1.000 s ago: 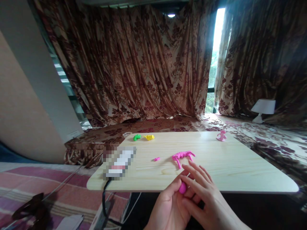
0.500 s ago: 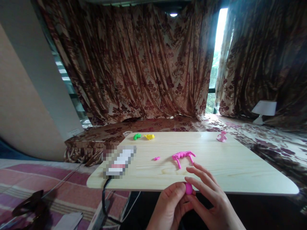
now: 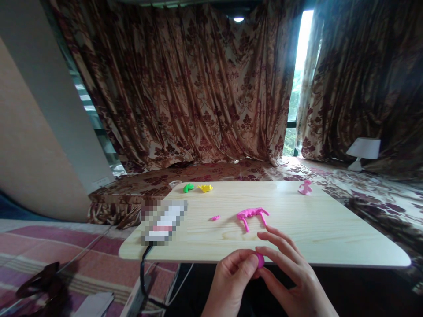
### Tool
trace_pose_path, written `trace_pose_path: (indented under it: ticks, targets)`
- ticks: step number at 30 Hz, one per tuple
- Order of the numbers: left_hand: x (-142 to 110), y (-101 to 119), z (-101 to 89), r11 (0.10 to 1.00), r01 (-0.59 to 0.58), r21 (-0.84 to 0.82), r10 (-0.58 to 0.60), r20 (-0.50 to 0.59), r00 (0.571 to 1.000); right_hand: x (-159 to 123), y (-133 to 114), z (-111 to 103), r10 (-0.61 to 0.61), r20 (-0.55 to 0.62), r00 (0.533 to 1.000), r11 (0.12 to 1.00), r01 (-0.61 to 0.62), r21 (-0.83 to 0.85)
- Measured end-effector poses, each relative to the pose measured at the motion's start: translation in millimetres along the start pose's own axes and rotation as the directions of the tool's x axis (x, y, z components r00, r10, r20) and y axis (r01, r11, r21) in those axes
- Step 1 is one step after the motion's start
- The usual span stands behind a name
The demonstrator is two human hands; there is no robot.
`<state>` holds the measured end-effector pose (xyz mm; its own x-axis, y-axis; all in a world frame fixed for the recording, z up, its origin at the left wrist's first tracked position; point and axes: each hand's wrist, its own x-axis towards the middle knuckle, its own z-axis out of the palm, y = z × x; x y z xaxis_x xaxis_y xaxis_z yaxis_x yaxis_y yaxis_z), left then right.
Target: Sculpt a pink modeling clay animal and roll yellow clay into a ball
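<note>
A small magenta ball (image 3: 261, 260), which looks like modelling clay, is held just off the table's front edge. My left hand (image 3: 232, 274) is closed on it, with the thumb across its near left side. The thumb and index finger of my right hand (image 3: 292, 272) touch the ball from the right, while its other fingers reach forward, spread. Beyond my hands, a pink clay figure (image 3: 252, 213) with a long body and thin legs lies on the pale wooden table (image 3: 313, 237). To its left is a small pink clay piece (image 3: 216, 218).
Green (image 3: 188, 188) and yellow clay pieces (image 3: 206, 188) lie at the table's far left edge. A light pink figure (image 3: 306, 188) stands far right. On the left rests a blurred-out device (image 3: 167, 221) with a black cable (image 3: 143, 273) hanging over the edge.
My left thumb has slid over the ball and hides more of it. My right hand has barely moved, and the things on the table stay where they were.
</note>
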<state>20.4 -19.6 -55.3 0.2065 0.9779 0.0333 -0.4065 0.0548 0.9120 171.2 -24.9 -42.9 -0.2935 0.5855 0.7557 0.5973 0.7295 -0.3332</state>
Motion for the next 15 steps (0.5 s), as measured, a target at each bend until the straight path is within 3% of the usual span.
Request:
trace_pose_path:
  ticks: [15]
  targets:
    - [-10, 15, 12.6, 0.961, -0.15, 0.233, 0.173, -0.081, 0.982, -4, 4, 1, 0.021, -0.004, 1.0, 0.999, -0.021, -0.038]
